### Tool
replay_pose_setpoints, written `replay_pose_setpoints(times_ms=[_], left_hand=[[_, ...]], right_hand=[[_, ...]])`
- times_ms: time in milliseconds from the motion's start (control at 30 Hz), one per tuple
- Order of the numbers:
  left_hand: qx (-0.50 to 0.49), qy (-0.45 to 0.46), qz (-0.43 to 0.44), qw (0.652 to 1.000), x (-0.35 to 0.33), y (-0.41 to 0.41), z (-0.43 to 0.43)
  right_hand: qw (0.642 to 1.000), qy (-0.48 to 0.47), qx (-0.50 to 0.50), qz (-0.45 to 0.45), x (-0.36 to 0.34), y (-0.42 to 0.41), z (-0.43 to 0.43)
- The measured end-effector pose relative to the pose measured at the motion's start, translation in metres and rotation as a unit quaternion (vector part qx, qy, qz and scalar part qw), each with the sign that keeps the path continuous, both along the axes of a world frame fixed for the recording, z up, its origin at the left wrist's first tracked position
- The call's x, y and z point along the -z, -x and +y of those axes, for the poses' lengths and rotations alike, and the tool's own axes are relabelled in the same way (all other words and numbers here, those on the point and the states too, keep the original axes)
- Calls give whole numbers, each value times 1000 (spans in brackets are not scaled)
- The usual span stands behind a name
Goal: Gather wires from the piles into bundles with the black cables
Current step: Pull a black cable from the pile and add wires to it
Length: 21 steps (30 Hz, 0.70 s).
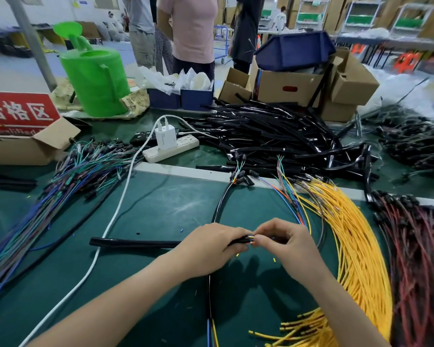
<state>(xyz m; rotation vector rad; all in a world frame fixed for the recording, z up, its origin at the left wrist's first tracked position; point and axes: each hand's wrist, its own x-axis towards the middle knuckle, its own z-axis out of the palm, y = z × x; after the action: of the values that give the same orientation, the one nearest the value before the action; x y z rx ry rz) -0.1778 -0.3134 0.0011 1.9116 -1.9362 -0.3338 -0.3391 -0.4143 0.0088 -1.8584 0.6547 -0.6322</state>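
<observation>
- Head view: the left hand [211, 249] is seen low on the green mat [156, 209], with its fingers curled round one end of a black cable [135, 242].
- The rest of that cable is laid flat on the mat, pointing left.
- The right hand [288, 244] is held just beside the left. Its thumb and fingertips [259, 237] are closed in a pinch on the ends of a few coloured wires [251, 238] at the cable's mouth.
- Whether the wire ends are inside the cable cannot be told.
- A pile of yellow wires [348, 234] is noted just right of the hands, with dark red wires [416, 246] further right.
- Mixed blue and green wires [60, 186] are spread along the left side.
- A heap of black cables [273, 131] is recorded beyond the mat, well apart from the hands.
- A white power strip [171, 149] is seen left of that heap.
</observation>
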Motion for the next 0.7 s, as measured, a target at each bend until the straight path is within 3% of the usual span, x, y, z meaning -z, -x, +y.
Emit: replay_pose_setpoints(times_ms=[167, 333, 700], left_hand=[[15, 27, 72, 997, -1, -2, 0], [33, 14, 86, 996, -4, -6, 1], [57, -16, -43, 997, -17, -11, -5]], right_hand=[[999, -13, -32, 1, -3, 3, -2], [999, 11, -34, 15, -6, 6, -3], [998, 46, -32, 25, -6, 7, -7]])
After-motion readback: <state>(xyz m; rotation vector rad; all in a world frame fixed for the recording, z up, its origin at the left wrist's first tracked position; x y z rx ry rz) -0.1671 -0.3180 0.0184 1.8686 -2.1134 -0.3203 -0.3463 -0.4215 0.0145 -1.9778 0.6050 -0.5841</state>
